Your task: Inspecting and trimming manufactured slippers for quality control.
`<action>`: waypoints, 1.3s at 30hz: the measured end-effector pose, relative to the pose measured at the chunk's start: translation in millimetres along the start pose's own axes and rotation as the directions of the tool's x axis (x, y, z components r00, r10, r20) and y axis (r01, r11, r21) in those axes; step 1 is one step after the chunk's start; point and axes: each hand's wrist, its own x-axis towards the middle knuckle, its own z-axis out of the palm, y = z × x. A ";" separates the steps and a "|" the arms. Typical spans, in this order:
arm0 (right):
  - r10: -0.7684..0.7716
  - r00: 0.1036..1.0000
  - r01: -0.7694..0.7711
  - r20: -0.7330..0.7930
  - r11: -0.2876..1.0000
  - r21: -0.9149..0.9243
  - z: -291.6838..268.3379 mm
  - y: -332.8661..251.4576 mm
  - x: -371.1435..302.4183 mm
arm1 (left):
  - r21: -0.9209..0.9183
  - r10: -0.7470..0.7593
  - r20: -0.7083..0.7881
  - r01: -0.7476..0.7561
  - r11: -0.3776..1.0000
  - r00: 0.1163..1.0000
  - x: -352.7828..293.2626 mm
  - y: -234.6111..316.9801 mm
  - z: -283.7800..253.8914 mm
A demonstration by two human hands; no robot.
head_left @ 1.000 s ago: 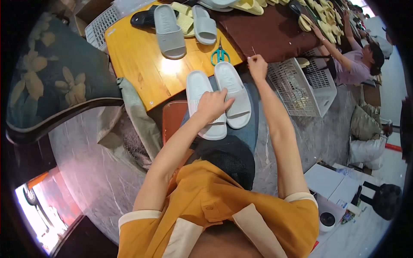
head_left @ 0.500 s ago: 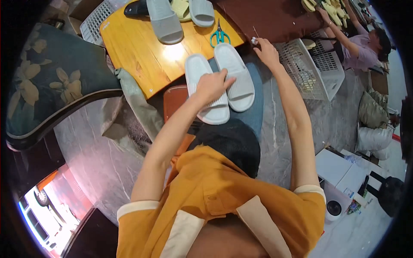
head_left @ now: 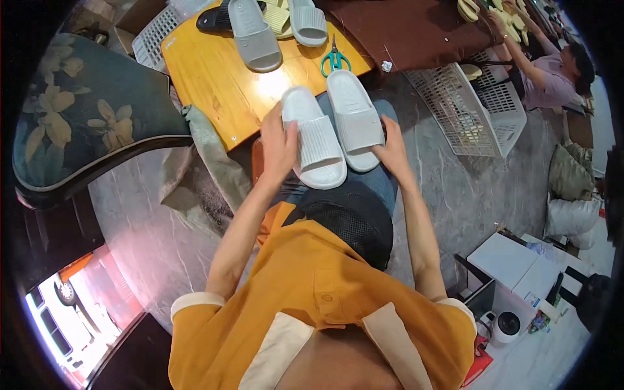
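A pair of pale grey-white slippers lies side by side on my lap, toes toward me, at the near edge of the wooden table (head_left: 211, 84). My left hand (head_left: 277, 149) holds the outer side of the left slipper (head_left: 322, 146), its thumb on the strap's edge. At the outer edge of the right slipper (head_left: 359, 127), my right hand (head_left: 393, 151) has its thumb and fingers around the strap's side. Beyond them on the table are teal-handled scissors (head_left: 335, 62), a grey slipper (head_left: 255, 36), another pale slipper (head_left: 308, 23), a yellow slipper (head_left: 278, 19) and a black one (head_left: 214, 21).
A small crumpled white scrap (head_left: 387, 66) rests at the edge of the brown-covered surface (head_left: 416, 32). White plastic crates (head_left: 497, 127) stand at the right. Behind them a person (head_left: 552, 75) handles yellow slippers. A floral-covered chair (head_left: 97, 123) is at the left, with grey cloth (head_left: 207, 140) beside it.
My right hand has come back from the white scrap, leaving it at the brown edge, to the right slipper. My left hand has shifted from atop the slippers to the left slipper's outer side.
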 end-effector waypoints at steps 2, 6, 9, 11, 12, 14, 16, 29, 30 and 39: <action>0.062 0.998 -0.061 -0.014 0.997 0.041 0.2 -7.0 0.1 | 0.052 -0.155 0.045 0.152 0.987 0.987 -36.2 -23.9 -10.7; 0.278 0.956 -0.234 -0.092 0.914 0.330 -4.6 -10.7 1.2 | 0.015 -0.209 0.413 0.223 0.975 0.887 -66.3 9.8 -19.2; 0.371 0.925 -0.275 -0.078 0.800 0.534 -8.3 -21.9 6.3 | -0.102 -0.189 0.255 0.221 0.970 0.948 -61.7 4.4 -12.2; 0.434 0.896 -0.289 -0.093 0.731 0.618 -14.2 -26.6 5.0 | -0.185 -0.251 0.114 0.269 0.945 0.961 -53.6 -5.3 -14.9; 0.486 0.866 -0.303 -0.115 0.694 0.653 -24.4 -26.6 -0.1 | -0.234 -0.284 0.054 0.288 0.928 0.957 -43.2 -3.5 -16.7; 0.471 0.872 -0.245 -0.136 0.660 0.710 -48.1 -17.6 -8.3 | -0.556 -0.502 0.063 0.448 0.700 0.862 -29.3 3.4 -30.4; 0.480 0.870 -0.269 -0.116 0.657 0.705 -79.5 -33.0 -10.0 | -0.625 -0.450 0.145 0.434 0.648 0.881 -25.0 -2.7 -54.8; -0.141 0.912 -0.041 0.387 0.904 0.427 -112.2 -123.8 8.6 | -0.557 0.024 0.627 0.427 0.712 0.778 -0.3 59.0 -103.5; -0.179 0.914 0.000 0.365 0.899 0.439 -107.7 -123.9 9.5 | -0.551 0.040 0.624 0.404 0.730 0.780 1.4 59.6 -103.5; 0.049 0.820 -0.194 0.570 0.961 0.197 -116.1 -100.3 15.1 | -0.562 0.079 0.775 0.626 0.541 0.628 30.7 51.6 -79.1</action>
